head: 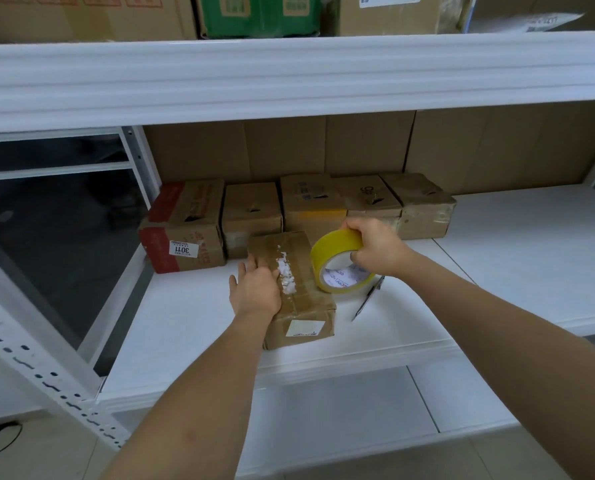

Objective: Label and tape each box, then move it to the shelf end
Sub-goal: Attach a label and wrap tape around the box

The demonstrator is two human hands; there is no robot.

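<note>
While our left hand [256,287] lies flat on the top of the small box [294,289], fingers straight and spread toward the far edge, our right hand [375,249] grips the roll of yellow tape [339,263], thumb and fingers curled over the rim and through the core. We judge the flat palm is there to pin the box to the white shelf [192,320] so it does not slide when tape is drawn across it; the roll is held tilted on edge, close to the box's right side, probably so a strip can be started along the seam.

From the pressing hand, the box sits directly underneath, its seam just to the right of our fingertips, where torn white paper residue [285,273] marks the old closure. A pale label [304,328] shows on the near face, below and toward us from the palm, so the labelling seems done and taping is the step in hand. From the gripping hand, the box lies just to the left and slightly below, with the roll almost touching its upper right edge; we cannot tell whether a free tape end already sticks to the cardboard.

Just below the roll, on the wrist side of our right hand, a slim utility knife [368,299] rests on the shelf, handy for cutting the strip. Beyond both hands, a row of boxes [299,206] stands against the back, the leftmost bearing a printed sticker [184,249].
</note>
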